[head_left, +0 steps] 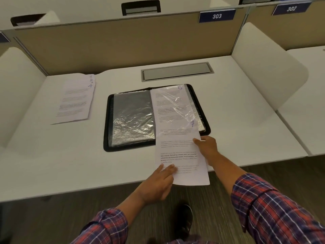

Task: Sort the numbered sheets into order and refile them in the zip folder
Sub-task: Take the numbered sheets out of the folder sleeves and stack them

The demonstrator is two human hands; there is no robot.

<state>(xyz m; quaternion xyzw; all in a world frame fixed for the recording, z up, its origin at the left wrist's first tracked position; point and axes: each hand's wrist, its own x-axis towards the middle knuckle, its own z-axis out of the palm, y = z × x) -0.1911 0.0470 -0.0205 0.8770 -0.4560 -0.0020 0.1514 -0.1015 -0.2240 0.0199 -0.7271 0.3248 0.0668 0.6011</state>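
Holding sheet 7 (179,148) | left hand (158,182) flat on it | right hand (206,147) pinching edge

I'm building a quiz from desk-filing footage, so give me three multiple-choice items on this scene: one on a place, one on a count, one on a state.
1. Where does the loose pile of white printed sheets lie relative to the black zip folder?
A. to its left
B. on top of it
C. to its right

2. How many handwritten numbers show at that pile's top corner?
A. one
B. three
C. five

3. What state is the folder in?
A. zipped shut
B. open flat
C. standing upright

Key:
1 A: the pile lies apart on the white desk, left of the folder.
2 B: 3, 2 and 4 show.
3 B: its clear plastic sleeves face up.
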